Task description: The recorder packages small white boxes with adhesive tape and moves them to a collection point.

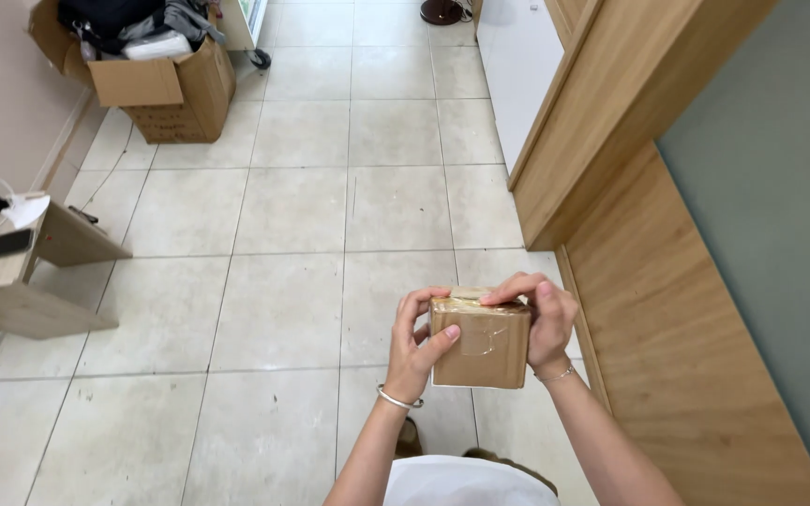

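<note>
Both hands clasped on 1 small taped cardboard box (480, 342), held above pale floor tiles (292, 215): left hand (416, 349) gripping its side, right hand (541, 317) across its top. Open carton (166, 89) far left, wooden desk (11, 272) nearer, wood-panelled wall (667, 319) right.

small box (480, 349): far side hidden | open carton (166, 84): top cropped | desk (11, 281): left cropped

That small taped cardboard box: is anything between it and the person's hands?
Nothing visible. The small cardboard box is held directly in both bare hands above the tiled floor: the left hand grips its left side with the thumb on the front face, and the right hand wraps its right side with fingers across the taped top.
</note>
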